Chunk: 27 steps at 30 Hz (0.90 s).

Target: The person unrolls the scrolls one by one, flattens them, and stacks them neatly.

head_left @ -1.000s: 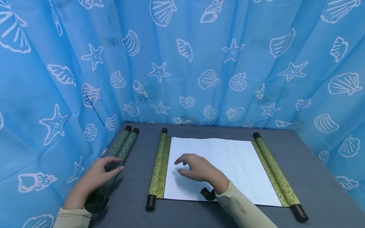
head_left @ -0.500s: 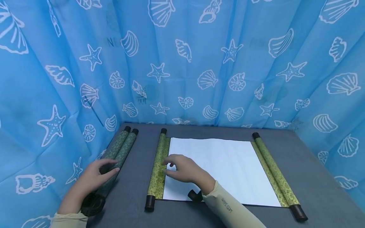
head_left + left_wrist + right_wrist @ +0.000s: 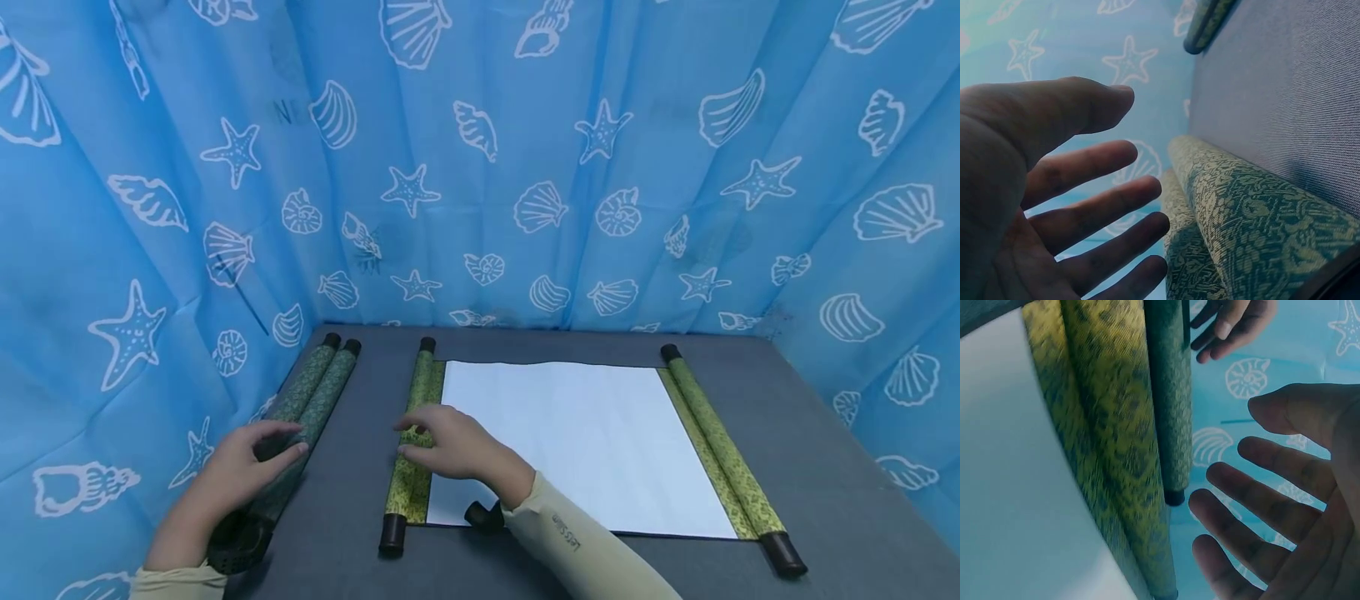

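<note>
My left hand (image 3: 243, 467) hovers over the lower part of two rolled green brocade scrolls (image 3: 330, 392), thumb and fingers spread. In the left wrist view its fingertips are just beside the patterned rolls (image 3: 1260, 219), with nothing in the grasp. A hanging scroll lies unrolled, its white paper (image 3: 570, 433) between a yellow-green left roll (image 3: 400, 492) and a matching right roll (image 3: 723, 450), both with dark end knobs. Over the left roll is my right hand (image 3: 453, 446), fingers loosely bent and apart. The right wrist view shows that roll (image 3: 1116, 394) beside the empty fingers.
A grey cloth-covered table (image 3: 825, 467) bears everything. Blue curtains (image 3: 480, 233) with shell and starfish prints stand behind and along the left side. Dark camera mounts are strapped under the left wrist (image 3: 240, 542) and right wrist (image 3: 483, 517).
My right hand has moved left, from over the white paper to over the left yellow-green roll. The left hand has shifted slightly left in view. The scrolls stay in place.
</note>
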Motion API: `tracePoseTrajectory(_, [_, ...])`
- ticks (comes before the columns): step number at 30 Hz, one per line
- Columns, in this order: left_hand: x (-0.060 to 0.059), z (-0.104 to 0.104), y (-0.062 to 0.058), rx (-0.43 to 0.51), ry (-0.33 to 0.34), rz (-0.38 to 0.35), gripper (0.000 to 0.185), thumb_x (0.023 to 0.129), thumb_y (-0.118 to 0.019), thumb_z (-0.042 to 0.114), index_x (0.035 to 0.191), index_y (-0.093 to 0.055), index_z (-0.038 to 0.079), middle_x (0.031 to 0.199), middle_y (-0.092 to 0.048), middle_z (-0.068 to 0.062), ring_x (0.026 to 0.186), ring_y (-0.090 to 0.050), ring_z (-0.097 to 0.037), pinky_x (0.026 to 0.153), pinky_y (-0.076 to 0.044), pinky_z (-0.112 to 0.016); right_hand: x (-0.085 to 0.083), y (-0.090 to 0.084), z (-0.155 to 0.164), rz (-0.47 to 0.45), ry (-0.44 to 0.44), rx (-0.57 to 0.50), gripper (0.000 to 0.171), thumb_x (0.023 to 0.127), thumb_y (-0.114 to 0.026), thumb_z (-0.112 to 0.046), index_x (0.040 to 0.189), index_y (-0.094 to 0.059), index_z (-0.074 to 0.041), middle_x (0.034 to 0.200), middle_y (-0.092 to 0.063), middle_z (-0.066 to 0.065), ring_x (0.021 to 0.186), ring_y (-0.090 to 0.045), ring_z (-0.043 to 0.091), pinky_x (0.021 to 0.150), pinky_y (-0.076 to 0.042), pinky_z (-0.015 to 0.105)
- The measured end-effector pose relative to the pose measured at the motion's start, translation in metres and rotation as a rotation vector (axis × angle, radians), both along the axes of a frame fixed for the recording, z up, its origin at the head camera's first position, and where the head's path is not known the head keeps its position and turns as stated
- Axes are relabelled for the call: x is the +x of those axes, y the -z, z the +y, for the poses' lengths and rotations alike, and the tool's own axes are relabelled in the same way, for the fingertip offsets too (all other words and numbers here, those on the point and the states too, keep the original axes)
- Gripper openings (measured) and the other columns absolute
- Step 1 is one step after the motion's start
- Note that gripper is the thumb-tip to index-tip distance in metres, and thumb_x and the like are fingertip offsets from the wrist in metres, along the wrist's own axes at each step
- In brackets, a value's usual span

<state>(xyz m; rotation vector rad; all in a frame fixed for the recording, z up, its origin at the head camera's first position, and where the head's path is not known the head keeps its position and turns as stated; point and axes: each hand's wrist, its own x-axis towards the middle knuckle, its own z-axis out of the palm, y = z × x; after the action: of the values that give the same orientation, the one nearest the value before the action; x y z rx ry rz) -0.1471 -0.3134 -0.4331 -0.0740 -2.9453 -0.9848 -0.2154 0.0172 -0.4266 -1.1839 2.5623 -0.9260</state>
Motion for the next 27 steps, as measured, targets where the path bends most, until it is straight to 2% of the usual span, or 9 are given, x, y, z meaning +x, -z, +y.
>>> tracePoseTrajectory(4, [0.001,-0.002,0.0,0.004,-0.008,0.011,0.044,0.103,-0.072,0.038,0.134,-0.072,0.008,0.137,-0.068,-0.023,0.127,-0.061,-0.05,0.098,-0.055,-0.061,0.0,0.0,-0.012,-0.051,-0.038,-0.039,0.037,0.108,-0.065,-0.028,0.143,-0.066,-0.016,0.141,-0.069,0.007,0.125,-0.067,0.023,0.101,-0.057,0.031])
tracePoseTrajectory(11, [0.002,-0.008,0.001,-0.012,-0.019,0.014,0.044,0.105,-0.069,0.036,0.135,-0.07,0.004,0.138,-0.067,-0.026,0.127,-0.061,-0.052,0.096,-0.055,-0.062,0.0,0.004,-0.034,-0.114,-0.087,-0.057,0.042,0.108,-0.065,-0.028,0.147,-0.062,-0.014,0.145,-0.066,0.008,0.127,-0.068,0.023,0.099,-0.057,0.026])
tracePoseTrajectory(16, [0.002,-0.011,-0.001,-0.015,-0.025,0.014,0.04,0.109,-0.062,0.031,0.136,-0.069,0.001,0.136,-0.068,-0.027,0.125,-0.062,-0.052,0.095,-0.055,-0.064,0.003,0.005,-0.045,-0.152,-0.082,-0.074,0.041,0.107,-0.066,-0.027,0.146,-0.064,-0.013,0.144,-0.066,0.009,0.127,-0.067,0.022,0.097,-0.057,0.024])
tracePoseTrajectory(20, [0.0,-0.013,0.0,-0.029,-0.047,0.004,0.042,0.109,-0.062,0.031,0.137,-0.068,0.0,0.137,-0.067,-0.028,0.127,-0.06,-0.053,0.098,-0.054,-0.065,0.003,0.005,-0.051,-0.191,-0.065,-0.092,0.041,0.106,-0.067,-0.028,0.143,-0.065,-0.012,0.142,-0.067,0.011,0.126,-0.068,0.023,0.095,-0.057,0.024])
tracePoseTrajectory(27, [0.001,-0.02,0.003,-0.061,-0.045,-0.012,0.045,0.111,-0.057,0.027,0.144,-0.061,-0.004,0.144,-0.058,-0.034,0.128,-0.056,-0.056,0.098,-0.052,-0.067,0.003,0.007,-0.068,-0.269,-0.036,-0.074,0.045,0.105,-0.068,-0.032,0.145,-0.064,-0.011,0.144,-0.066,0.013,0.127,-0.067,0.025,0.096,-0.057,0.028])
